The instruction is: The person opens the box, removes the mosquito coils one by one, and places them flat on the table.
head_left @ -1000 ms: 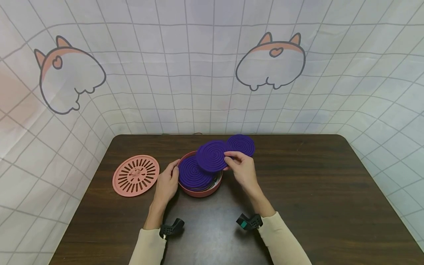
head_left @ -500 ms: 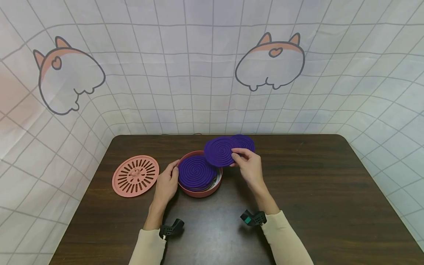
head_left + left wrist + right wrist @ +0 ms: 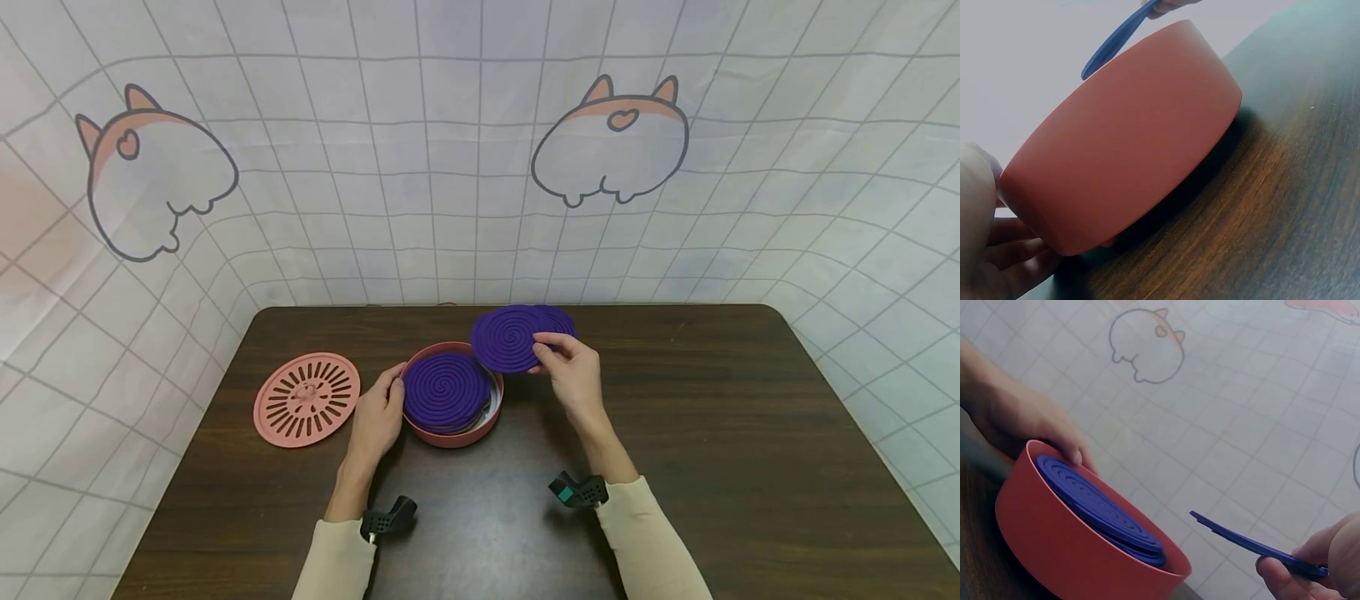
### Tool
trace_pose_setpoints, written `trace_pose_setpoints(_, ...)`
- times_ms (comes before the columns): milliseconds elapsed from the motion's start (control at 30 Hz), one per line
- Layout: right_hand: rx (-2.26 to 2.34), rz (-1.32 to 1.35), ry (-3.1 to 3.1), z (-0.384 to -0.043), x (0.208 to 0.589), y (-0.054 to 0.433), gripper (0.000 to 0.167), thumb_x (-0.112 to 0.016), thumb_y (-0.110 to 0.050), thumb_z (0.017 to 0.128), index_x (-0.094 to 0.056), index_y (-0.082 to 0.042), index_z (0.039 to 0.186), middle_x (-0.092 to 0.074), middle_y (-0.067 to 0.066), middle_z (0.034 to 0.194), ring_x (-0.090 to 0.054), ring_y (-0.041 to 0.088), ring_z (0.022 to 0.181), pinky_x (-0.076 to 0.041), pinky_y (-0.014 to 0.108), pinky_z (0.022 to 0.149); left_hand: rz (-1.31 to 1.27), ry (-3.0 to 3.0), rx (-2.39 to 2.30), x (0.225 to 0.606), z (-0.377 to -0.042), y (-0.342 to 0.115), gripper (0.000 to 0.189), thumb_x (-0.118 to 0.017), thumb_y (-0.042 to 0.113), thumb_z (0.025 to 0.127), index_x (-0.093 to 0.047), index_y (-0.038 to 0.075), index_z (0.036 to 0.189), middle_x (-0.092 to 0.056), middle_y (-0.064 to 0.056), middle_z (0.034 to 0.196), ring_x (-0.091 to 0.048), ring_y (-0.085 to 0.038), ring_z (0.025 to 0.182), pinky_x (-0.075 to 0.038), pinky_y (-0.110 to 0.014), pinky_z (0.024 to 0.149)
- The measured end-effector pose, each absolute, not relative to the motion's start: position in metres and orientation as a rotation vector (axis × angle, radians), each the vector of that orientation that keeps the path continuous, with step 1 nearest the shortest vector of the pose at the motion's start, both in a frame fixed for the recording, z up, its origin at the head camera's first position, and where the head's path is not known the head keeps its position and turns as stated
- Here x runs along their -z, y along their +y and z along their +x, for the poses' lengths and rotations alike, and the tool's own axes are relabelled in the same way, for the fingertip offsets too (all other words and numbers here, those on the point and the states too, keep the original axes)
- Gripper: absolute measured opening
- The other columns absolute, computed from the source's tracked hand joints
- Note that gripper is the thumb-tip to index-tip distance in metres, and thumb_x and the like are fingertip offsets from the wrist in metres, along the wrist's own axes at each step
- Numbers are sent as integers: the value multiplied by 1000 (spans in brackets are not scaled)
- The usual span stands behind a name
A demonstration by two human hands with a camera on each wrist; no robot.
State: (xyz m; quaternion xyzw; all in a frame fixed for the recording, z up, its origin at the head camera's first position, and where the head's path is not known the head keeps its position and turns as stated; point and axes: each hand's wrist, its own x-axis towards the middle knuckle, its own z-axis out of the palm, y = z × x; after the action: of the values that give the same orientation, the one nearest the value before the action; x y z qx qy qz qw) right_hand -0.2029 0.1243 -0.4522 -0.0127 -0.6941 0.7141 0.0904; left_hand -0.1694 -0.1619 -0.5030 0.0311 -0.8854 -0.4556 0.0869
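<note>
My left hand [image 3: 378, 412] grips the left rim of a round, reddish-pink mosquito coil box [image 3: 452, 440]. Inside it lies a stack of purple spiral mosquito coils [image 3: 444, 392], with a pale lining showing at the right. In the head view, my right hand [image 3: 573, 371] pinches one flat purple mosquito coil [image 3: 510, 337] by its right edge between thumb and fingers. The right wrist view shows this coil [image 3: 1241, 542] edge-on, raised beside the box [image 3: 1079, 544]. Another purple coil [image 3: 561, 315] at the back of the table is partly hidden behind the held one.
A pink slotted lid [image 3: 307, 400] lies flat on the dark wooden table [image 3: 750, 433], left of my left hand. Behind the table hangs a white grid-patterned curtain [image 3: 480, 167] with corgi drawings. Each wrist wears a black camera [image 3: 390, 517].
My right hand has carried the held mosquito coil right and back, off the stack and over the coil on the table. The left hand has stayed on the box.
</note>
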Motion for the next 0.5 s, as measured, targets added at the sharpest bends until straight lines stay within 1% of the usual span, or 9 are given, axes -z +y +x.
trace_pose_setpoints(33, -2125, -39, -2057, -203, 452, 125, 20, -67, 3, 91, -71, 10, 109, -72, 22, 96, -68, 14, 60, -61, 27, 61, 91, -2639, 1359, 503, -169, -162, 40, -43, 26, 106, -59, 15, 140, -64, -10, 139, -58, -31, 132, -43, -51, 111)
trace_pose_setpoints(300, -2108, -56, -2047, -204, 453, 134, 20, -66, 1, 92, -71, 9, 109, -69, 30, 101, -67, 10, 62, -60, 24, 61, 80, -2644, 1359, 502, -169, -162, 40, -44, 25, 106, -59, 14, 141, -63, -10, 139, -58, -31, 132, -43, -51, 112)
trace_pose_setpoints(500, -2095, -84, -2041, -206, 451, 140, 21, -67, 0, 93, -70, 10, 111, -68, 29, 104, -68, 8, 65, -62, 31, 66, 85, -2642, 1365, 501, -169, -162, 40, -43, 25, 106, -58, 14, 141, -63, -11, 140, -57, -31, 132, -43, -51, 112)
